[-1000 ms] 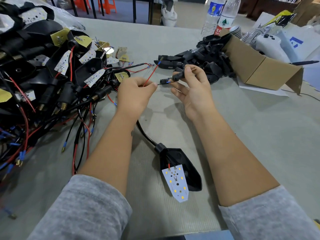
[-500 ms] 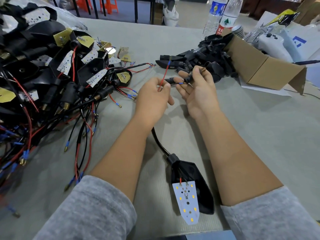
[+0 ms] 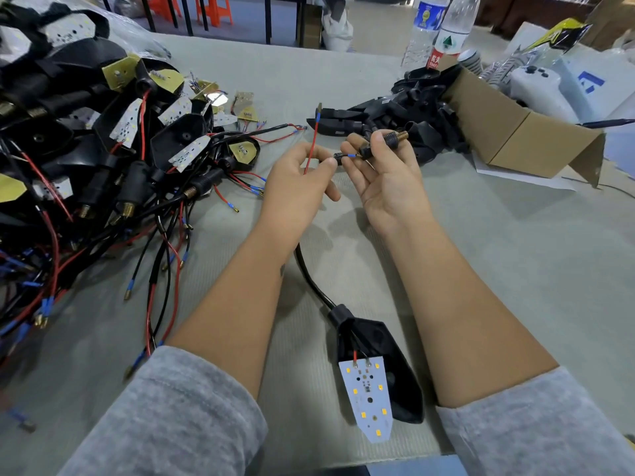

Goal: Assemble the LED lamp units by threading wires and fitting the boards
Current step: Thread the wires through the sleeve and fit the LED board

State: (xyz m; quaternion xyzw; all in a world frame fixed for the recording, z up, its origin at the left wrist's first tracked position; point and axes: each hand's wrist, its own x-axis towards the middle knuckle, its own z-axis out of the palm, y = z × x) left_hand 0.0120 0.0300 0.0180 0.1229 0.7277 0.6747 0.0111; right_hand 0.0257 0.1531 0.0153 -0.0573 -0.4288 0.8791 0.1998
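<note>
A black lamp housing [image 3: 388, 365] lies on the table near me, with a white LED board [image 3: 368, 400] resting on it, joined by a red and a black wire. A black sleeved cable [image 3: 311, 280] runs from the housing up under my left hand [image 3: 295, 190]. That hand pinches a red wire [image 3: 312, 146] with a blue-sleeved tip that sticks upward, and the cable's end. My right hand [image 3: 385, 176] holds a black threaded stem [image 3: 388, 140] with a brass screw end between thumb and fingers. A blue-tipped wire [image 3: 350, 155] bridges the two hands.
A big tangle of assembled lamp units and wires [image 3: 89, 159] fills the left. Loose black housings [image 3: 405, 115] spill from a cardboard box [image 3: 515, 132] at the right back. Two water bottles [image 3: 436, 32] and a white controller [image 3: 536, 87] stand behind it.
Both hands shifted right and closer together. The housing with its board slid toward me and right. The red wire now stands more upright.
</note>
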